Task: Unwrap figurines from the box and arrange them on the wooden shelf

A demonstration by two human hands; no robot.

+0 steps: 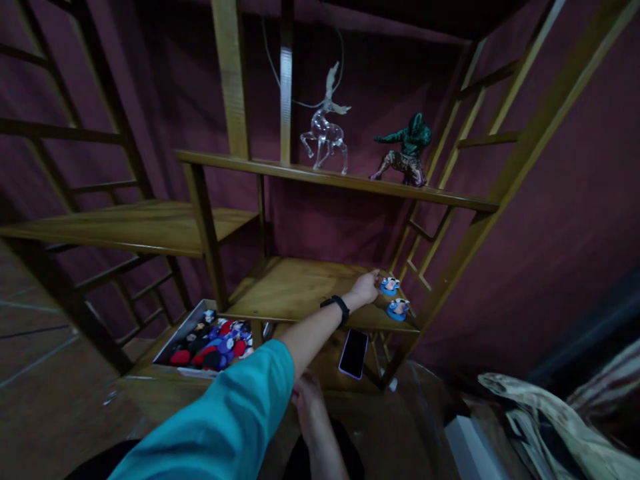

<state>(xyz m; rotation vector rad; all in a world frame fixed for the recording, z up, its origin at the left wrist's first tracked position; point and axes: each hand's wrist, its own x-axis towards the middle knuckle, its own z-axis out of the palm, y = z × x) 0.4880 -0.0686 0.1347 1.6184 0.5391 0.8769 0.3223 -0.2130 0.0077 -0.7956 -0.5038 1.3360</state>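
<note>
My left hand (367, 287) reaches across to the right end of the lower wooden shelf board (285, 287), a dark watch on its wrist. Its bent fingers are closed at the left side of a small blue-and-white figurine (389, 286) on a round blue base; the exact grip is too small to see. A similar figurine (398, 309) stands just in front of it, near the board's front edge. Lower down, below the left arm, my right hand (307, 393) has its fingers curled together. The teal sleeve partly covers it, and whatever it holds is hidden.
A box (167, 343) full of red, blue and white figurines sits low on the left. A phone (353, 354) lies below the board. Above stand a clear deer ornament (325, 133) and a dark crouching figure (407, 150). Pale cloth (540, 407) lies at lower right.
</note>
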